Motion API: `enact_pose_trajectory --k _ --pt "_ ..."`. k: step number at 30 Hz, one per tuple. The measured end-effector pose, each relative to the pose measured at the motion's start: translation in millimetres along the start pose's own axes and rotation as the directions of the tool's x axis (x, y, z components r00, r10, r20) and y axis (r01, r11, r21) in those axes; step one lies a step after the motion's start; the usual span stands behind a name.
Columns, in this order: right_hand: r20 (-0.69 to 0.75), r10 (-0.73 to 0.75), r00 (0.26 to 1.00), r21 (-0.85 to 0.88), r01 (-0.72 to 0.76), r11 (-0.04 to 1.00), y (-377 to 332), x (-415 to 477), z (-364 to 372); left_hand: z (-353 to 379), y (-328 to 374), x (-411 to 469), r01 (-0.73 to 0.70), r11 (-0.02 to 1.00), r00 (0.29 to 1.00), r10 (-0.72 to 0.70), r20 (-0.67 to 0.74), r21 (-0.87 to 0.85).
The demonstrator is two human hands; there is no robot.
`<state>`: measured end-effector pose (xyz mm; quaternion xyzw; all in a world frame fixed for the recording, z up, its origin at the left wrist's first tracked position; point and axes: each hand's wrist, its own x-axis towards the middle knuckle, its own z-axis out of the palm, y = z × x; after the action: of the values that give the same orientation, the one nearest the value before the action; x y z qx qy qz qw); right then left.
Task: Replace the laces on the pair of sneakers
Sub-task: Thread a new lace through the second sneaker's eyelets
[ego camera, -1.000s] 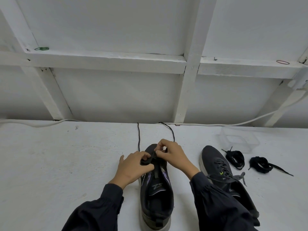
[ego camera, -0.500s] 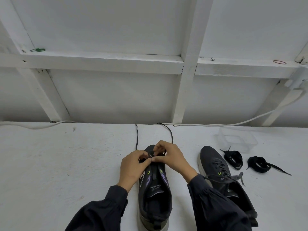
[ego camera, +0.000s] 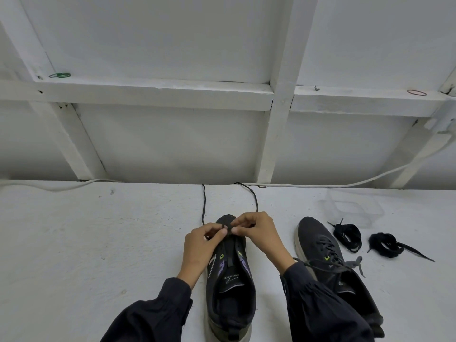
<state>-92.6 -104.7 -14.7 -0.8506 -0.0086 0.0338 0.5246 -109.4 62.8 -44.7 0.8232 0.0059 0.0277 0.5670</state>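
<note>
- The unlaced sneaker (ego camera: 229, 292) stands at the lower centre of the frame on the white bench (ego camera: 98, 243), toe pointing up the frame, tongue and eyelets bare.
- The left hand (ego camera: 202, 245) and the right hand (ego camera: 256, 233) meet over its toe end — the fingertips of both are curled in and pinch a black lace (ego camera: 203, 203).
- Two strands of that lace run up from the hands to the back edge of the bench.
- The second sneaker (ego camera: 328, 262) lies to the right of the first, laced in grey, its heel partly hidden by the right sleeve.
- Two coiled black laces (ego camera: 346, 234) (ego camera: 385, 244) lie further right — just beside each other, near a clear plastic container (ego camera: 352, 206).
- A white cable (ego camera: 320, 185) runs along the back of the bench.
</note>
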Motion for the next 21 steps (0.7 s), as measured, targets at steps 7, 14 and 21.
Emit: enact_pose_trajectory --k 7,14,21 --pt "-0.023 -0.007 1.0 0.105 0.01 0.994 -5.3 -2.7 4.8 4.4 -2.0 -3.4 -0.071 0.998 0.997 0.071 0.017 -0.001" --pt "-0.005 -0.017 1.0 0.102 0.017 0.995 -9.6 -6.5 4.9 3.7 -4.6 -2.2 -0.13 0.99 0.99 0.126 0.067 0.047" --pt "-0.034 0.029 0.999 -0.243 -0.037 0.969 -20.8 -3.6 0.1 13.7 -1.8 -3.3 -0.223 0.954 0.974 0.207 0.096 0.2"
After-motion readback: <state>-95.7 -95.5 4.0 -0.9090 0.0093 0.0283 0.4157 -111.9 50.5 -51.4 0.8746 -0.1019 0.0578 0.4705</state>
